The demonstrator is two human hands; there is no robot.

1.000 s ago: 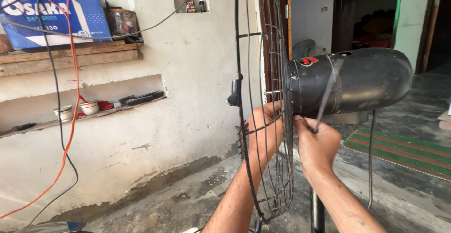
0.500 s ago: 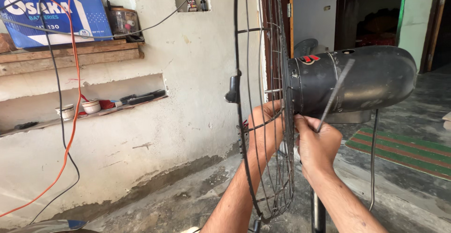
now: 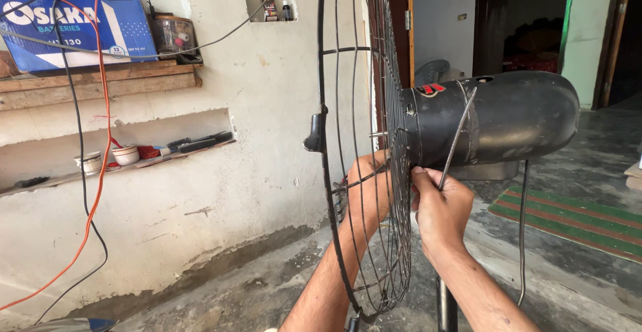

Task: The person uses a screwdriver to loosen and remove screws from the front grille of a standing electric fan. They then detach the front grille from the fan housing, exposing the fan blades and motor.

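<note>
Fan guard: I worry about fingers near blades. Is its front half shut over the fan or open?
Open: the front guard stands apart from the rear guard, with the left hand between them.

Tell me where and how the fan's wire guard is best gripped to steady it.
Probably at the lower rim of the wire guard, from the front, fingers hooked through the bars. It stands upright, the motor housing blocks the back, and the left hand reaches between its bars.

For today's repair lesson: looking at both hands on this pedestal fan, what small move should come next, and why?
Probably a small turn of the thin tool by the right hand. Its tip sits where the wire guard meets the black motor housing, while the left hand braces the guard from inside.
</note>
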